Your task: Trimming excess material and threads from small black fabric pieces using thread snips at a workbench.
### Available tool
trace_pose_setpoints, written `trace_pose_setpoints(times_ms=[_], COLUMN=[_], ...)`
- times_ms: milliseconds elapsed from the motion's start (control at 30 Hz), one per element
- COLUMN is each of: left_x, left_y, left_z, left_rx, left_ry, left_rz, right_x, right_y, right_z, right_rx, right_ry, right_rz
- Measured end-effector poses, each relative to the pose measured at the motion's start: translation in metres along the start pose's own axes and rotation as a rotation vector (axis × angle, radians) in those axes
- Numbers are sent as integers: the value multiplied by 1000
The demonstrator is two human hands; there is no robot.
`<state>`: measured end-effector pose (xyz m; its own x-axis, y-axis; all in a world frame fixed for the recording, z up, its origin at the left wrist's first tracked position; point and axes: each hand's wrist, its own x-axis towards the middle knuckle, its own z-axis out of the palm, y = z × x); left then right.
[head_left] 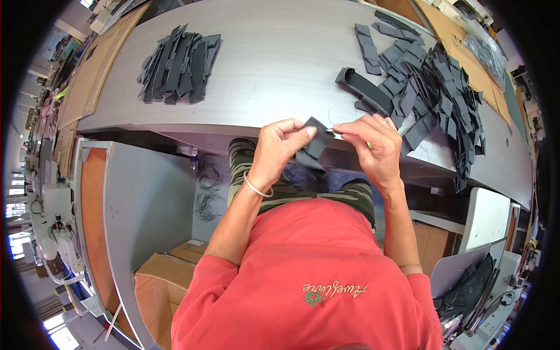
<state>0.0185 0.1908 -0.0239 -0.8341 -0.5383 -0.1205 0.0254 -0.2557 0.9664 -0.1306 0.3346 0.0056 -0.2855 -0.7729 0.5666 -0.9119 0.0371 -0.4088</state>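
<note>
My left hand is closed on a folded dark grey fabric piece, its thumb pressed on the upper part. The piece hangs in front of the table's near edge, above my lap. My right hand is pinched beside the piece's upper right corner. It grips a small thin tool, mostly hidden by the fingers; only a yellow-green bit shows, and a slender tip seems to meet the fabric. Fine loose threads stand up near that corner.
On the grey table a neat stack of dark strips lies at left, and a loose heap of similar strips at right, partly over the near edge. Cardboard sheets border the table. Below left stands an open cardboard box.
</note>
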Motion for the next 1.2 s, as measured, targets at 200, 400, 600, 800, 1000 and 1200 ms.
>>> trace_pose_setpoints(times_ms=[200, 400, 600, 800, 1000, 1200], left_x=[-6, -2, 0, 0, 3, 13], left_y=[11, 0, -7, -13, -15, -31], left_z=[6, 4, 7, 6, 3, -6], left_rx=[247, 115, 145, 224, 754, 431], left_ry=[-36, 22, 38, 34, -6, 241], left_rz=[384, 384, 408, 404, 720, 434], right_x=[-10, -18, -11, -14, -4, -14], right_y=[-13, -18, -29, -28, -18, -28], right_z=[-7, 0, 10, 13, 15, 25], right_rx=[698, 658, 420, 134, 960, 722], right_ry=[81, -3, 1, -55, -168, -37], right_rz=[431, 388, 219, 67, 701, 485])
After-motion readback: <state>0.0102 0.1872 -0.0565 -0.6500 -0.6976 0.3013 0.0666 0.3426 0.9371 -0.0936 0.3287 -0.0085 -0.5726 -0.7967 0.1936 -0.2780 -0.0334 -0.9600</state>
